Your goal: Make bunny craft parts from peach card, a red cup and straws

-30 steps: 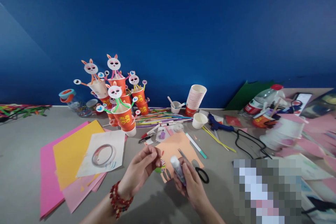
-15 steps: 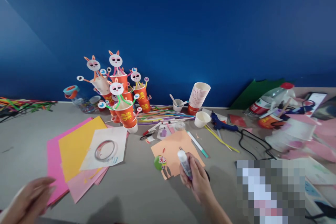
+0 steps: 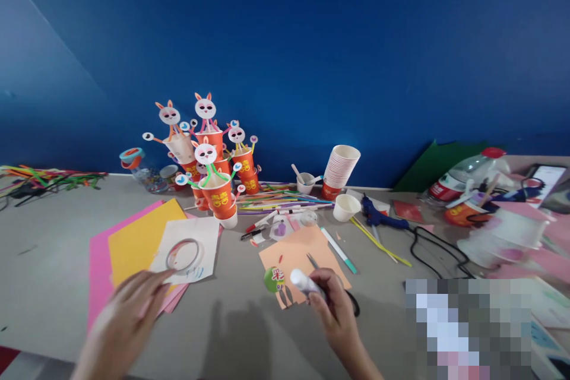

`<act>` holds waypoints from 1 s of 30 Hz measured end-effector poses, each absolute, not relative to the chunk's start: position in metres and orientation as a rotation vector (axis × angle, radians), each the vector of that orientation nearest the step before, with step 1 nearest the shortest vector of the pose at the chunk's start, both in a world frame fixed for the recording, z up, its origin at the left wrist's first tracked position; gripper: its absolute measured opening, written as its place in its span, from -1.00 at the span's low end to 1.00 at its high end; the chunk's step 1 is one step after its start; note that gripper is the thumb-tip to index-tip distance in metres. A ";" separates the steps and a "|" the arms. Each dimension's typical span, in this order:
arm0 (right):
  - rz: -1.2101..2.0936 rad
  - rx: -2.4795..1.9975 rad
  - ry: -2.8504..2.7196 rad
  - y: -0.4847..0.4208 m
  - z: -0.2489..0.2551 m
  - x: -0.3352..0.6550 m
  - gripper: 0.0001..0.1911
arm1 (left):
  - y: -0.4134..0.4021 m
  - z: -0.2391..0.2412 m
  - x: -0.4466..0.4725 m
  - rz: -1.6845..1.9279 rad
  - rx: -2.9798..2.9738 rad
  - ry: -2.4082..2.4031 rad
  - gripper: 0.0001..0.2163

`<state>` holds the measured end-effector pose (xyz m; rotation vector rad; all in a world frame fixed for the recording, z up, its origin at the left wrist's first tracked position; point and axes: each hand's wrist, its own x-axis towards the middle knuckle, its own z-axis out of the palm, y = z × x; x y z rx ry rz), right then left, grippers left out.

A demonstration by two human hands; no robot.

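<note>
My right hand (image 3: pixel 333 303) is closed around a glue stick (image 3: pixel 303 281) with a white end, tilted to the left. Beneath it lies a sheet of peach paper (image 3: pixel 296 249), with a pair of scissors (image 3: pixel 312 261) partly hidden by the hand. A green round piece (image 3: pixel 271 280) and dark ear-like shapes rest on the sheet's left side. My left hand (image 3: pixel 129 309), fingers stretched out and empty, hovers over the front of a paper stack with pink (image 3: pixel 98 261) and yellow sheets (image 3: pixel 133 237). A roll of tape (image 3: pixel 197 249) sits on the white sheet (image 3: pixel 209 237) there.
Orange cups with rabbit-faced figures (image 3: pixel 218 199) stand at back left. Behind the peach paper lie markers (image 3: pixel 341 249) and coloured sticks. Stacked paper cups (image 3: pixel 341 169), a single cup (image 3: pixel 346 208), a blue glue gun (image 3: pixel 383 214) with its cord, and a bottle (image 3: pixel 449 184) are farther right.
My left hand has moved right and forward over the paper stack. My right hand has tipped the glue stick further to the left. The view has shifted slightly.
</note>
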<state>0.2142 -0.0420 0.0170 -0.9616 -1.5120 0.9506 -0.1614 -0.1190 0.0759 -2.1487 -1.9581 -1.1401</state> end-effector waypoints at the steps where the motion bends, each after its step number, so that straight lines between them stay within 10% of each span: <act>1: 0.892 -0.964 -1.533 -0.043 0.019 0.214 -0.83 | -0.102 0.078 -0.134 -1.148 -2.251 -1.957 -0.81; 13: 0.848 -0.944 -1.522 -0.053 0.026 0.204 -0.83 | -0.049 0.078 0.037 -2.222 -2.834 -1.800 -0.75; 30: 1.934 -0.759 -0.794 -0.057 0.039 0.187 -0.59 | -0.045 0.072 0.028 -2.227 -2.869 -1.711 -0.72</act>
